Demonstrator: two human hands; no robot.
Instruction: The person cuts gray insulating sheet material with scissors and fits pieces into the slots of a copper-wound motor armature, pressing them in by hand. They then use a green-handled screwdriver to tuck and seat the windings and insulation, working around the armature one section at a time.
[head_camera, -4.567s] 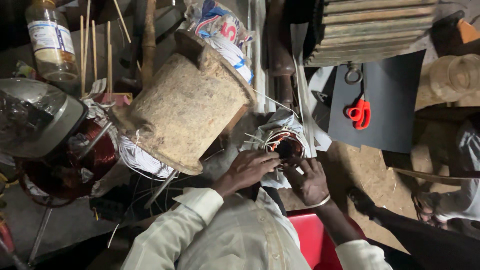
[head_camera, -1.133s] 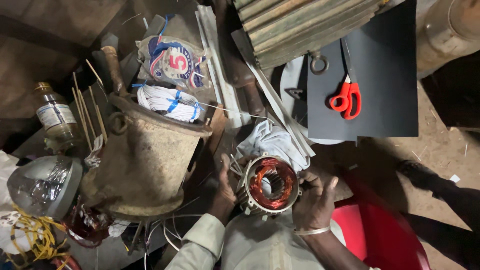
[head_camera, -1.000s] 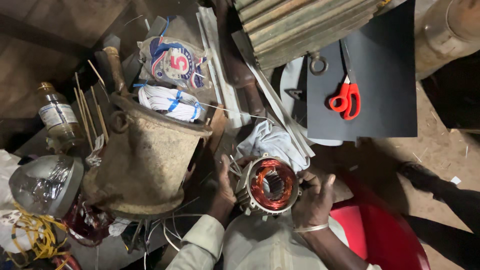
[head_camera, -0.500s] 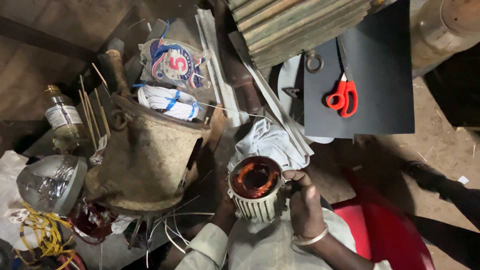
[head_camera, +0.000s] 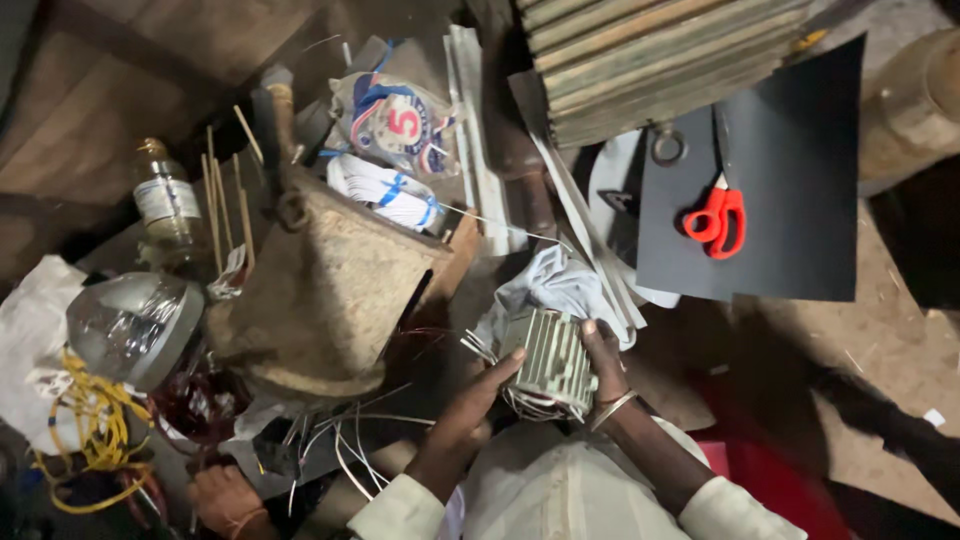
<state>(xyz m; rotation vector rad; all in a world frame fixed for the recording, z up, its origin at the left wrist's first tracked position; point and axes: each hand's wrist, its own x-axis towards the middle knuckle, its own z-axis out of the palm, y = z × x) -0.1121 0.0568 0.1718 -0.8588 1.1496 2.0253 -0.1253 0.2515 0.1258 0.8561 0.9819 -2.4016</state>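
While both hands clamp it, left hand (head_camera: 478, 400) and right hand (head_camera: 605, 360) on opposite sides, pale ribbed motor stator (head_camera: 550, 362) lies sideways, wire ends poking out beneath.

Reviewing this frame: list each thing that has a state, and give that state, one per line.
Ribbed motor stator: on its side, gripped between both hands.
Left hand: closed on the stator's side.
Right hand: fingers wrapped over the stator.
Red-handled scissors: shut, lying on a black sheet.
Glass bottle: upright, capped.
White cloth: crumpled.
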